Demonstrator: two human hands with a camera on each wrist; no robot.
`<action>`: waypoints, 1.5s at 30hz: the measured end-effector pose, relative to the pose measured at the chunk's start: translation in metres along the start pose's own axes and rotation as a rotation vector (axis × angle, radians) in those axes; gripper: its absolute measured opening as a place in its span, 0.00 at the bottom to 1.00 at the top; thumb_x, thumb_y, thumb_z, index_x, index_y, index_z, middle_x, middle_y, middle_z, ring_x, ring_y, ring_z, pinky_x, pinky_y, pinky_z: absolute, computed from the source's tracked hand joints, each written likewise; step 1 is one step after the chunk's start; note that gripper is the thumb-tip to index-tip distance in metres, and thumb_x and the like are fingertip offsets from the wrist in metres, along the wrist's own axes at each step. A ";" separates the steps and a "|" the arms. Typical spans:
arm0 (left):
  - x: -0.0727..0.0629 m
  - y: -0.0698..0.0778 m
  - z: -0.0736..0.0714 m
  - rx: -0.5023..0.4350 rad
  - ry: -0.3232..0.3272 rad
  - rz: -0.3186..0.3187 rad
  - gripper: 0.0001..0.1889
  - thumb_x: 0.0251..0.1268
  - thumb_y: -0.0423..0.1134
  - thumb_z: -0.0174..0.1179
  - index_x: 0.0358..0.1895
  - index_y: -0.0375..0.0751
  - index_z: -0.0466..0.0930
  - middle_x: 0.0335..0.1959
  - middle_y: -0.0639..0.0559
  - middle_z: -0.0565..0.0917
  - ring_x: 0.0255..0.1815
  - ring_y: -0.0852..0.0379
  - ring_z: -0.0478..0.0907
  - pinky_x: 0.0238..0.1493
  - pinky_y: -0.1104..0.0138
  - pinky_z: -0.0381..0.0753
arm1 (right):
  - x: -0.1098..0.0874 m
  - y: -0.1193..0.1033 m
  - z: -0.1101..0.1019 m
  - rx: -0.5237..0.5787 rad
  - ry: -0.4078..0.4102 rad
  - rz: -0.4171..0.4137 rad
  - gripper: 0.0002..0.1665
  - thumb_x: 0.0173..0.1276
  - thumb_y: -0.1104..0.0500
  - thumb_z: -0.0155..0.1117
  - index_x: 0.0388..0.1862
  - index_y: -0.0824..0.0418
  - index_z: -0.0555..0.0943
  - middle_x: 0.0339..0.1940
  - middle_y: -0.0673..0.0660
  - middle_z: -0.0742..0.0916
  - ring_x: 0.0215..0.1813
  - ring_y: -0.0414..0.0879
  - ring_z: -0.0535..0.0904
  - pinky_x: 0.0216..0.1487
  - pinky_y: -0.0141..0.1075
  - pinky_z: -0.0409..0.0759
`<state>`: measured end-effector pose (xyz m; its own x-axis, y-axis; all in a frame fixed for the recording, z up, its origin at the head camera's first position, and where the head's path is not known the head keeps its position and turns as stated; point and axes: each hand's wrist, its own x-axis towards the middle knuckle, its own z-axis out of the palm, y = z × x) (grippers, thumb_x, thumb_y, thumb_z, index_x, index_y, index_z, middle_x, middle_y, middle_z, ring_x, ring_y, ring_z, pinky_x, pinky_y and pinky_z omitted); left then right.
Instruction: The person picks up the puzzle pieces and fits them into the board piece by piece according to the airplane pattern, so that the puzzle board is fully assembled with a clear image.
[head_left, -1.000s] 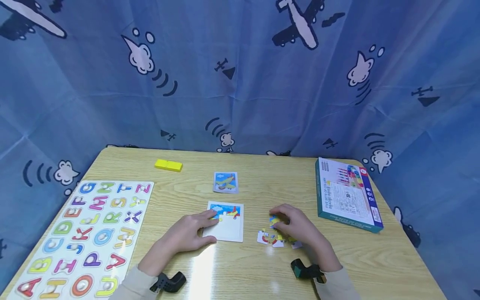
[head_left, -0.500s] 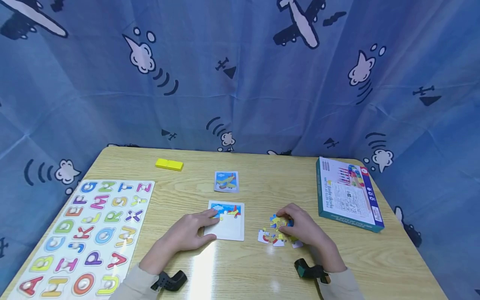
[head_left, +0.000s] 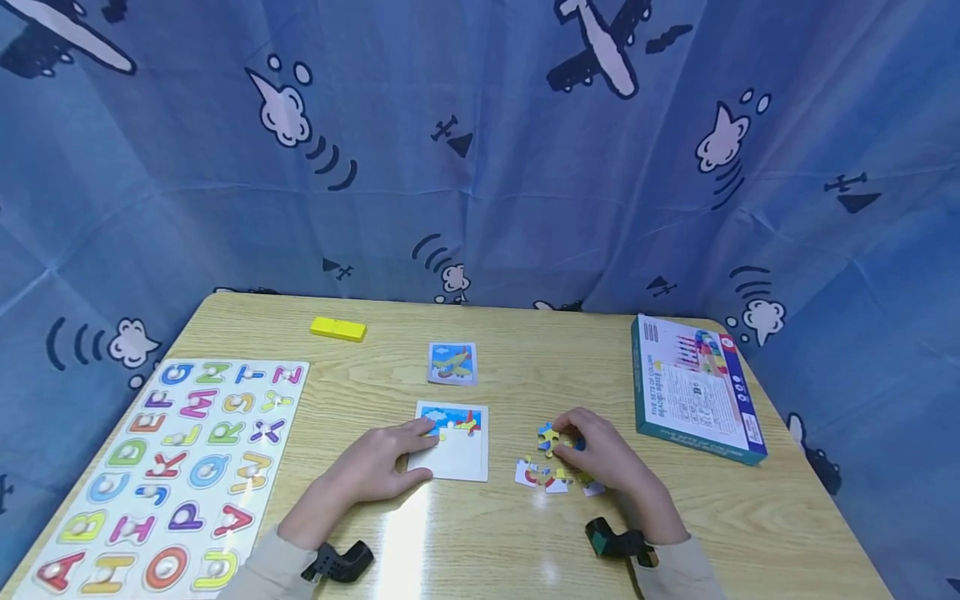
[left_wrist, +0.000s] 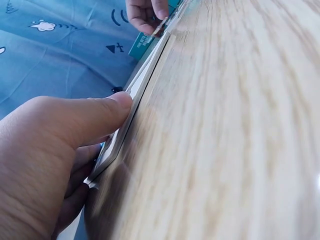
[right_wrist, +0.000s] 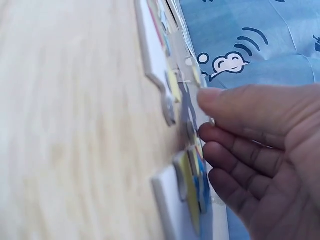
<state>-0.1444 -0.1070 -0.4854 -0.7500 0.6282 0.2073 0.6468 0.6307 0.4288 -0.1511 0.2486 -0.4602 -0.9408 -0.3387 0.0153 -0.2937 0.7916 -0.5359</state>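
On a clock face centred on the jigsaw tray, with twelve pointing away from the person, the left hand lies at nine o'clock. Its grip is loose and spread, fingers laid over the tray's side and thumb by the near edge. Blue sky and part of a red-and-yellow plane fill the tray's top strip; its lower part is bare white.

At three o'clock the right hand has a narrow grip, pinching a blue-and-yellow puzzle piece between thumb and fingers. Under and beside that hand, a little past three, loose pieces lie clustered on the table.

A plane picture card sits at twelve, apart from the tray. Farther out are a yellow block between ten and eleven, a flat teal-edged box between two and three, and an alphabet board between eight and nine
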 end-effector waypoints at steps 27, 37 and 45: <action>0.003 0.003 0.000 -0.019 0.012 -0.041 0.27 0.57 0.56 0.64 0.57 0.47 0.80 0.64 0.52 0.75 0.65 0.54 0.72 0.62 0.59 0.76 | 0.034 -0.072 0.033 0.018 -0.013 -0.162 0.12 0.62 0.59 0.67 0.45 0.59 0.81 0.43 0.50 0.83 0.46 0.43 0.79 0.48 0.39 0.81; 0.003 0.003 0.000 -0.019 0.018 -0.035 0.26 0.57 0.56 0.64 0.57 0.47 0.80 0.63 0.52 0.75 0.64 0.54 0.72 0.61 0.59 0.76 | 0.052 -0.096 0.050 -0.003 -0.048 -0.184 0.11 0.62 0.60 0.64 0.44 0.59 0.83 0.42 0.51 0.84 0.43 0.41 0.78 0.45 0.36 0.81; 0.002 0.003 0.000 -0.018 0.008 -0.046 0.26 0.58 0.56 0.63 0.58 0.48 0.80 0.64 0.53 0.75 0.65 0.54 0.72 0.62 0.59 0.76 | 0.057 -0.101 0.059 -0.031 -0.044 -0.212 0.12 0.62 0.59 0.65 0.44 0.61 0.83 0.41 0.53 0.84 0.41 0.41 0.77 0.43 0.34 0.80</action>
<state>-0.1443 -0.1038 -0.4834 -0.7802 0.5947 0.1939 0.6087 0.6507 0.4539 -0.1648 0.1196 -0.4546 -0.8492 -0.5207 0.0880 -0.4902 0.7152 -0.4982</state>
